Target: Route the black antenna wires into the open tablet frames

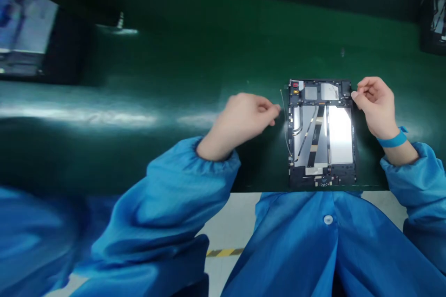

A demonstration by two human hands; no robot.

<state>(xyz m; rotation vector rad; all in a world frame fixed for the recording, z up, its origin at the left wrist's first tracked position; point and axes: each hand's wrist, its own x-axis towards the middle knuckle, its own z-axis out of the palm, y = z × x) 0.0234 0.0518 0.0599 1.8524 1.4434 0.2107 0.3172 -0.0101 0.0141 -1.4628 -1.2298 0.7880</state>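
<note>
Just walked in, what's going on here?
A person is at an opened device lying on a green table, its insides showing. The right hand is at its upper right corner; the left hand is beside a thin wire along its left side. Whether either hand grips anything is unclear.

Upper-left device blurred and cropped, upper-right device cropped, left grip slightly blurred (its hold unclear)

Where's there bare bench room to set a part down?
The green bench top is bare between the left hand and the dark-edged item at upper left, above the left sleeve. It is crowded around the opened device: a thin cable and the left hand by its left edge, the right hand at its upper right.
</note>
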